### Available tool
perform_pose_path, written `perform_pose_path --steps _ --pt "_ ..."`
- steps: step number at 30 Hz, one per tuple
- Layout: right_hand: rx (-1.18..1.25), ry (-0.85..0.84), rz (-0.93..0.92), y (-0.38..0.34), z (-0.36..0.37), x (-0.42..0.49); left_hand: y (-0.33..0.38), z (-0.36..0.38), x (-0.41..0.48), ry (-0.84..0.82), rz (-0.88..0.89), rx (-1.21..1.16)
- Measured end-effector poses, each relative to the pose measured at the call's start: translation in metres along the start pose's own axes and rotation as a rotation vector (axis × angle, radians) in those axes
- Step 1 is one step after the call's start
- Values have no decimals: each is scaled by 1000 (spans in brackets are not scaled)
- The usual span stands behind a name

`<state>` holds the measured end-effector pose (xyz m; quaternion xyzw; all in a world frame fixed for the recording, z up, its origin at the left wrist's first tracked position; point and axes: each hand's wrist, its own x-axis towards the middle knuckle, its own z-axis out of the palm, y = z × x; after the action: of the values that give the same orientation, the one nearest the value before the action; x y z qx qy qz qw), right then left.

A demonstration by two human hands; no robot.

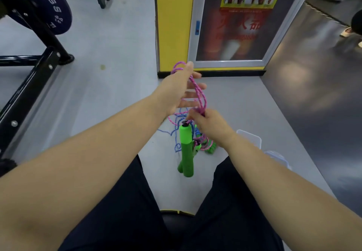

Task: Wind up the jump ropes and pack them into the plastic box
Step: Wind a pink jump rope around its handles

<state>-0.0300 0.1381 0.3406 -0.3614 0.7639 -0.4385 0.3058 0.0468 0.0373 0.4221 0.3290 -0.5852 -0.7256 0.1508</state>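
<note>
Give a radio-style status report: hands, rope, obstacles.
Left hand spread, pink rope looped over it. Right hand pinches that rope above its dangling green handles. Blue rope tangled on floor below; plastic box to the right, partly hidden.

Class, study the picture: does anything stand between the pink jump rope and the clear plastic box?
No object visibly blocks the way. The pink jump rope loops over the left hand and is pinched by the right hand; the plastic box sits on the floor just right of them, partly hidden by the right forearm.

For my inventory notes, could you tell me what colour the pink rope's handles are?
The handles are bright green; the head view shows them.
</note>
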Motion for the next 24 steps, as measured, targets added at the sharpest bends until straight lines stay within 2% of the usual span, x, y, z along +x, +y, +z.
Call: perform_pose_path --steps 2,3,6,12,16,21,23,24 --pt "253 11 38 -6 -5 3 -19 -13 1 79 -5 84" --pt "346 0 60 -11 -8 3 -33 -19 1 66 -34 191" --pt "464 -44 75 -23 -18 1 -75 -33 -2 -148 -140 481" --pt "609 -85 131 -32 -30 0 -84 -33 -1 -431 -237 190" --pt "407 -100 163 -31 -43 2 -74 -29 -2 -509 -304 -39" --pt "-64 -95 134 -35 -48 1 -49 -33 -11 -499 -428 254" --pt "-95 -109 153 -36 -46 1 -42 -32 -19 -572 -457 283" --pt "-36 -122 165 -36 -44 1 -41 -31 -21 -584 -458 298"
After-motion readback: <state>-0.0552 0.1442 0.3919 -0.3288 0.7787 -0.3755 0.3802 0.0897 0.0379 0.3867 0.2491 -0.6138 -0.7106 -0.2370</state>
